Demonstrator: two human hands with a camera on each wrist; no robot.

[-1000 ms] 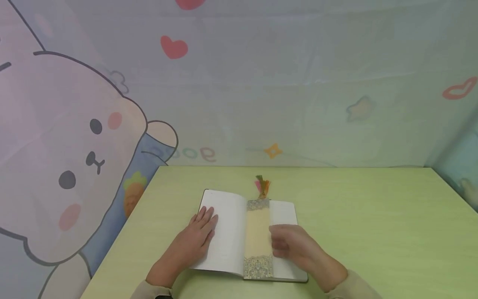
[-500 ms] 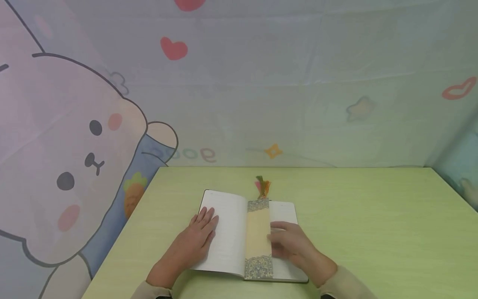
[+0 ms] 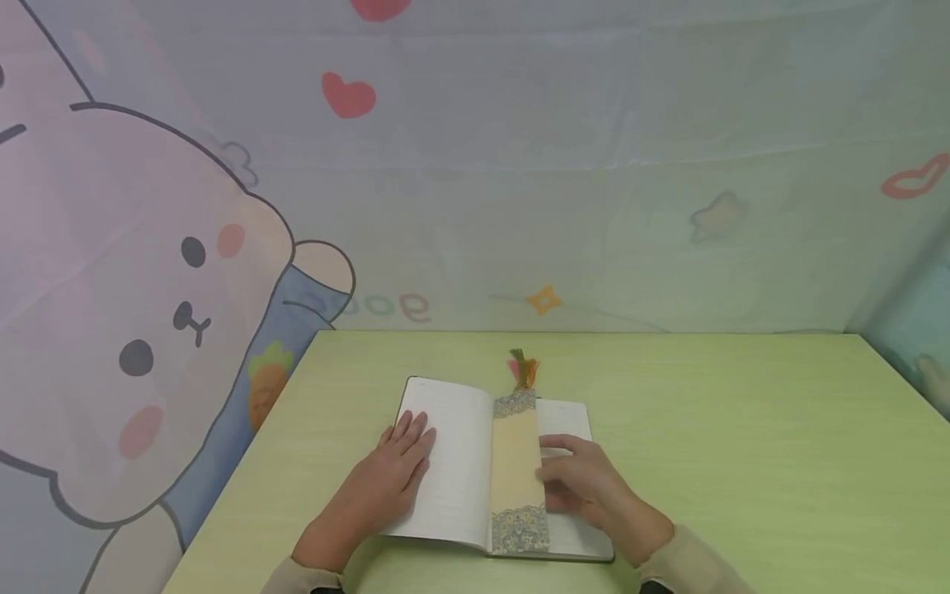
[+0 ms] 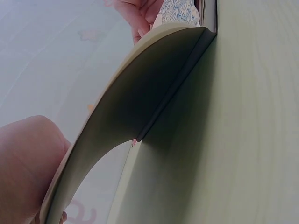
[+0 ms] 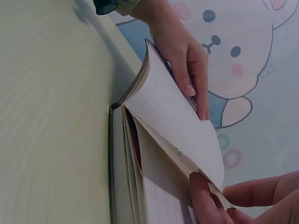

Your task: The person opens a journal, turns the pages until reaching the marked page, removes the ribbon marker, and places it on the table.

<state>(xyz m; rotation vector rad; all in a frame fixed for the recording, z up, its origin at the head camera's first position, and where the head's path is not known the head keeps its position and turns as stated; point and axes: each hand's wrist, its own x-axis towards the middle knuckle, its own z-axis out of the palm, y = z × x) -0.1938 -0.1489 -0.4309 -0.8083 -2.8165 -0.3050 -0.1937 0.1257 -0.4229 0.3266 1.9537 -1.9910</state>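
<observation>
Notebook pages [image 3: 456, 462] partly hidden behind bookmark [image 3: 515, 462] and hands [image 3: 382, 487] [image 3: 590, 487], backdrop bear [image 3: 141, 239] cut off in head view

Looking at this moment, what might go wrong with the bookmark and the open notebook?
The left hand holds the notebook's left side off the table; if it slipped, that side might flop down.
The right hand pinches the bookmark by its right edge, so it may bend or slip loose.
The tassel sticks out past the notebook's top edge and could snag there.

2 hands [image 3: 387, 483] [image 3: 591, 487] apart, right fingers [image 3: 562, 444] curved
</observation>
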